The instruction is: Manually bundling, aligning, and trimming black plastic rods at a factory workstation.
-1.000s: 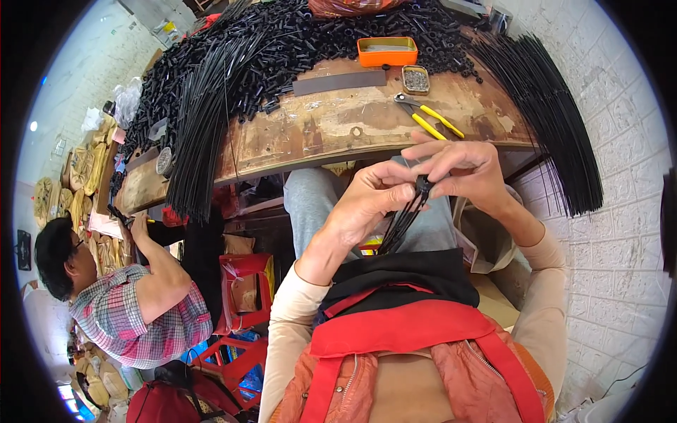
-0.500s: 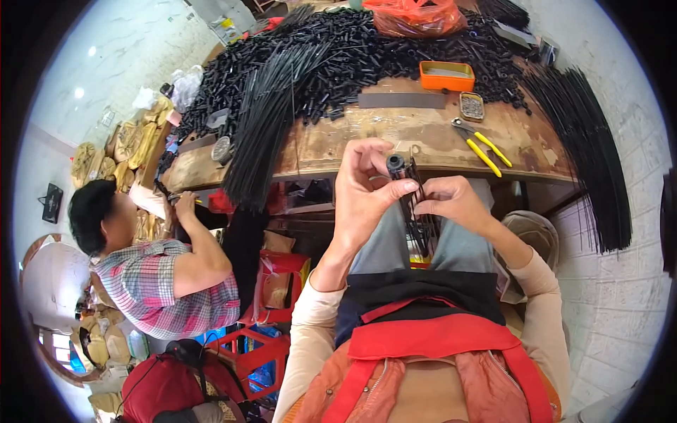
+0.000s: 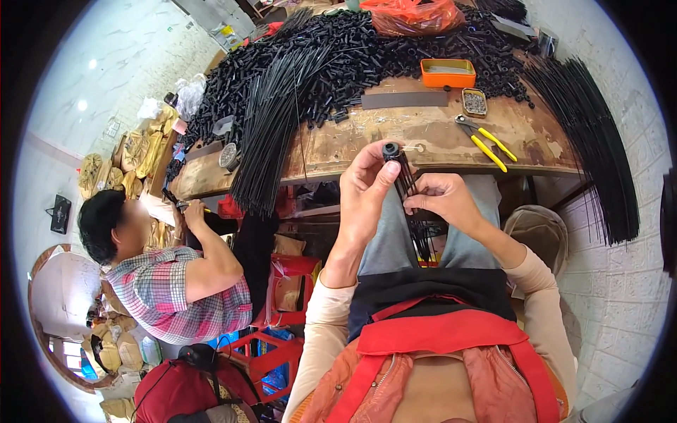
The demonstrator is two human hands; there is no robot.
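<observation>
My left hand (image 3: pixel 363 201) is closed around a black hollow tube (image 3: pixel 391 149), its round open end tipped up toward me and the thumb pressed on its side. A bunch of thin black rods (image 3: pixel 422 238) runs down from the tube between my knees. Just right of it, my right hand (image 3: pixel 446 201) pinches at these rods with thumb and forefinger. Exactly what lies between those fingertips is hidden. Both hands are just off the table's near edge, above my lap.
Short black tubes (image 3: pixel 381 53) are heaped across the wooden table (image 3: pixel 331 144). Long black rods lie bundled at left (image 3: pixel 264 141) and right (image 3: pixel 592 148). Yellow-handled pliers (image 3: pixel 486 149), a tin of small metal pieces (image 3: pixel 474 103) and an orange box (image 3: pixel 448 82) lie nearby. Another person (image 3: pixel 183 282) works at left.
My left fingers have closed in around the tube, with the thumb now up near its end. The right hand stays at the rods, slightly lower on them. The view has shifted a little.
</observation>
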